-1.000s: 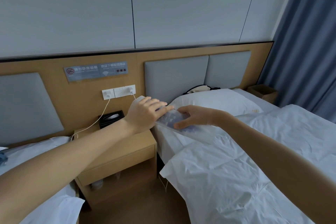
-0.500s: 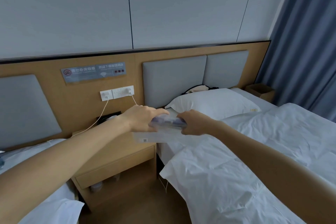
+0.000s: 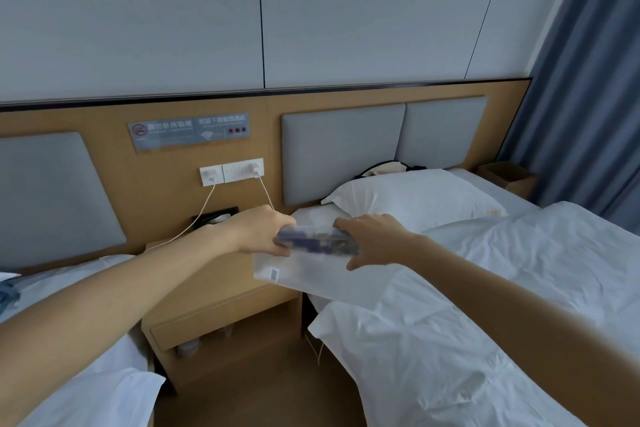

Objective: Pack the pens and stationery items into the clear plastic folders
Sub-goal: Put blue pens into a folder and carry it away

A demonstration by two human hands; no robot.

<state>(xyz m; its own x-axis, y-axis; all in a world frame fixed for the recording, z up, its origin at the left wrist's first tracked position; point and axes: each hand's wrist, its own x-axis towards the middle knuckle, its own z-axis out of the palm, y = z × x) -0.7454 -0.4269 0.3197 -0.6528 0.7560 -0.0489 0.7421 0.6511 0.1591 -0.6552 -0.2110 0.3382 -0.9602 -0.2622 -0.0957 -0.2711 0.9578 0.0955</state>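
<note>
From the head camera, your only view here, both arms reach out over the gap between the two beds, and you've got the clear plastic folder (image 3: 298,272) held up between them, above the near edge of the nightstand (image 3: 221,291) and the corner of the right-hand bed (image 3: 485,288). Your left hand (image 3: 261,232) is curled round the left end of the folder's upper part, fingers wrapped under it. Your right hand (image 3: 372,239) grips the other end, thumb below and fingers over the top. Between the two hands there's a dark, bluish bundle showing through the plastic, the pens and stationery (image 3: 317,241), though the blur makes it hard to tell what each piece is. The rest of the folder hangs down pale and flat, with a small barcode label near its lower left corner. So this folder looks loaded, and what may be left on it is settling or closing it. No other folders or loose items show on the bedding, so how much packing remains can't be judged from here.
</note>
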